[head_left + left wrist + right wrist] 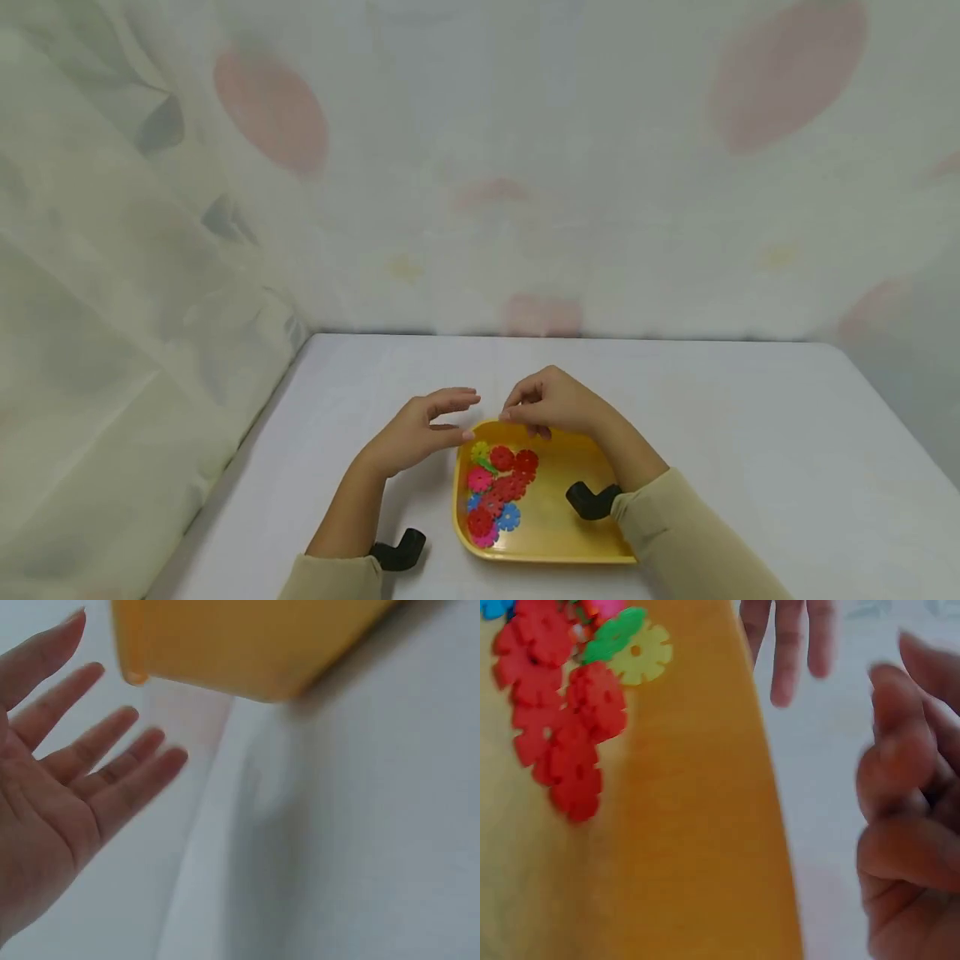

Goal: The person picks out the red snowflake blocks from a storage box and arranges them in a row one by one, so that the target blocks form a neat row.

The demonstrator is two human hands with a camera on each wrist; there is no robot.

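A yellow tray (558,508) lies on the white table and holds a cluster of snowflake-shaped plastic discs (498,492), mostly red, with pink, blue, green and yellow ones. My left hand (431,425) hovers at the tray's far left corner with its fingers straight and holds nothing; the left wrist view shows its bare palm (67,787) beside the tray's outer wall (247,645). My right hand (547,400) hangs over the tray's far rim with its fingers curled and nothing visible in them. In the right wrist view those curled fingers (911,825) are blurred, beside the red discs (562,742).
The white table (750,433) extends to the right and behind the tray. A pale patterned curtain (525,167) closes off the back and the left side. Black wrist-camera mounts sit at my left wrist (397,552) and right wrist (592,500).
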